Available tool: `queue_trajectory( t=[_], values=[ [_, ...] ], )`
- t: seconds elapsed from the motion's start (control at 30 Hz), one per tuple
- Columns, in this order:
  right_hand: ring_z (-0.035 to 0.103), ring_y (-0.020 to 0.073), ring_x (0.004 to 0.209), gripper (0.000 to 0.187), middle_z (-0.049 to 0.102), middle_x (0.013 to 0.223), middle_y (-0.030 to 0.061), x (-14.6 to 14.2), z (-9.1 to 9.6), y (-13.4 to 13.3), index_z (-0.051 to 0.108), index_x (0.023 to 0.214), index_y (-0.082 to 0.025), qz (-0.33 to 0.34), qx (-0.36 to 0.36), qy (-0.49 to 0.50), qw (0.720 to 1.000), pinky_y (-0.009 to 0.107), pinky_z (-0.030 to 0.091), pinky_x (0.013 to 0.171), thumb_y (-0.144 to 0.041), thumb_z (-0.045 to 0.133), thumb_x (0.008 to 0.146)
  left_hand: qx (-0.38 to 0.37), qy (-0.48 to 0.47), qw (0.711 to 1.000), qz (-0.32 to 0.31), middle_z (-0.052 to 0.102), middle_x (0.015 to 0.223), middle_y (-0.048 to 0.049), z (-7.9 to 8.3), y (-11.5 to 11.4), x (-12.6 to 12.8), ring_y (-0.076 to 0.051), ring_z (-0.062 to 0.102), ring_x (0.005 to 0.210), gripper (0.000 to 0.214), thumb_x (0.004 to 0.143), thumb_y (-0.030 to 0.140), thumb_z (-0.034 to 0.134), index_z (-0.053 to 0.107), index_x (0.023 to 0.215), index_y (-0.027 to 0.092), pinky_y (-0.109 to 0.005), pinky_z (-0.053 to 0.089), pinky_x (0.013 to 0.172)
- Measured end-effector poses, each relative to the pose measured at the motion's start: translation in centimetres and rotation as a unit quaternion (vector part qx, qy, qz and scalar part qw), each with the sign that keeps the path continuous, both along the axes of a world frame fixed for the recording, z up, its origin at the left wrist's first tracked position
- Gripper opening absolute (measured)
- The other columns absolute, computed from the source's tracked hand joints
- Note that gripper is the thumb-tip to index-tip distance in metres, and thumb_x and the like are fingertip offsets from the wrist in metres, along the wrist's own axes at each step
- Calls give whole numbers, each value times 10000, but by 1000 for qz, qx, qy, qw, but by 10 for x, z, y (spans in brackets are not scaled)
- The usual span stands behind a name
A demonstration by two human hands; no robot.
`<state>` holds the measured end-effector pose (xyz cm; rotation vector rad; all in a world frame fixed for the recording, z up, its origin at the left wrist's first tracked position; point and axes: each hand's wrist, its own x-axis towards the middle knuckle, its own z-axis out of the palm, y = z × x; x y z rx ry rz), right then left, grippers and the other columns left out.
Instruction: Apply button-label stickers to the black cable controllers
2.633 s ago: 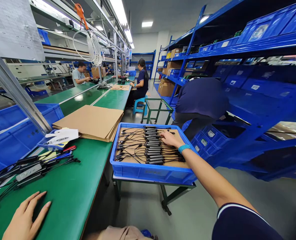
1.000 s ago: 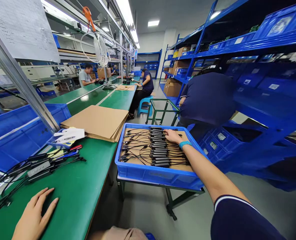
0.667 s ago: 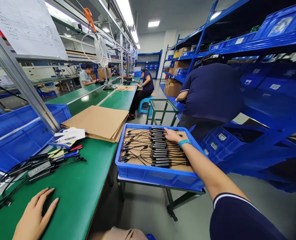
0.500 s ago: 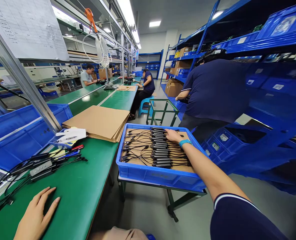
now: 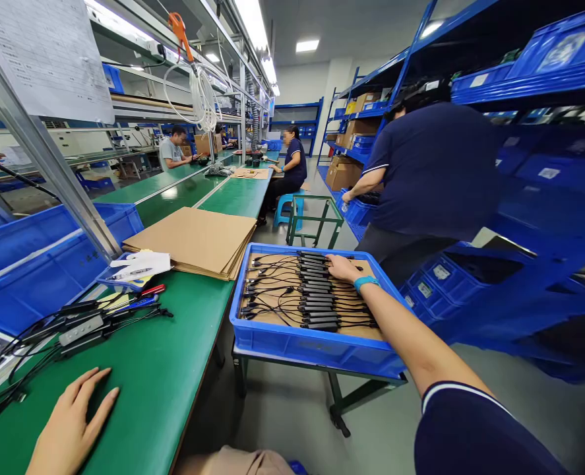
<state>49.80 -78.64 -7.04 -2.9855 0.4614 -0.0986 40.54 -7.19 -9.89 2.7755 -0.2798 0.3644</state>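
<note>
My left hand [image 5: 74, 419] lies on the green worktable [image 5: 138, 369] with fingers spread and nothing in it. Beside it is a bundle of black cables with inline modules [image 5: 82, 330], one of them grey. My right arm reaches into a blue tray [image 5: 316, 346]. There my right hand [image 5: 344, 268], a blue band at its wrist, touches the far part of a row of black cable modules [image 5: 319, 298]. Its index finger is stretched out; the other fingers are partly hidden. The modules lie side by side on cardboard, their cables running to both sides.
The tray rests on a green wheeled stand [image 5: 344, 399]. Cardboard sheets [image 5: 193, 237] are stacked on the table, near a paper and pen [image 5: 141, 266]. A co-worker [image 5: 431, 171] bends by blue shelving at right; others sit farther along the bench. An empty-framed green cart [image 5: 316, 214] stands beyond.
Both my hands stay nearly where they were. The co-worker at right has shifted slightly, with a hand at a blue bin. A seated person farther off has turned their head.
</note>
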Motion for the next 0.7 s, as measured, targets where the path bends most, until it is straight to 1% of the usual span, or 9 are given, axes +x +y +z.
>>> queue_trajectory(
  t=[0.13,0.23,0.27,0.33,0.4,0.47,0.57,0.63,0.7],
  values=[
    [616,225,1056,348,592,1251,101,-4,5,7,575,1246,-165,-13,-16,-17,1000,438,534,885,-337,590,944,1,3,1000,2,533,1313,-117,-1,0,0,-327,549,1211,586,860,651,358,542,1223,229,-536,417,1068],
    [571,258,1153,400,541,1341,114,-8,5,23,547,1299,-180,-15,-30,-49,998,495,485,962,-362,583,945,4,4,1000,3,532,1319,-118,0,0,-1,-324,546,1218,574,870,638,353,540,1227,229,-530,417,1070],
    [530,277,1222,440,493,1408,124,-9,3,31,515,1346,-193,-7,-32,-56,998,522,443,1011,-391,556,955,5,2,1000,4,534,1319,-120,0,0,-1,-324,547,1217,572,871,634,351,540,1226,228,-530,417,1070],
    [380,305,1381,554,346,1548,142,-11,-4,46,402,1463,-211,22,-28,-52,998,534,323,1117,-483,445,983,5,1,1000,2,538,1316,-126,1,0,-2,-324,551,1212,569,872,630,352,545,1223,225,-530,419,1065],
    [200,290,1479,677,203,1619,135,-12,-11,59,265,1544,-189,52,-18,-26,998,485,212,1185,-570,304,986,5,-2,1000,2,546,1308,-130,2,-1,-2,-324,558,1202,571,870,629,356,551,1218,222,-532,427,1056],
    [104,265,1503,751,148,1631,123,-14,-15,67,193,1567,-153,66,-9,4,998,455,158,1202,-610,212,971,4,-5,1000,4,553,1301,-131,3,-2,-2,-321,565,1193,567,872,624,358,553,1220,221,-529,436,1047],
    [102,294,1500,783,140,1625,149,-18,-9,73,191,1566,-135,67,0,30,997,536,142,1184,-626,189,957,1,-8,1000,4,553,1308,-129,4,-4,-3,-313,570,1188,553,885,609,365,557,1223,216,-522,449,1037],
    [104,321,1496,788,134,1623,161,-27,-4,82,202,1564,-148,73,0,32,997,584,148,1164,-636,218,946,-1,-11,1000,2,553,1313,-126,4,-6,-3,-305,572,1189,536,893,596,378,565,1220,215,-514,454,1036],
    [94,336,1495,792,129,1627,150,-41,-3,94,212,1564,-181,87,-3,27,996,596,158,1157,-648,262,927,-9,-15,1000,2,559,1311,-123,6,-8,-6,-298,572,1192,514,900,579,396,572,1216,214,-507,458,1038]
  ],
)
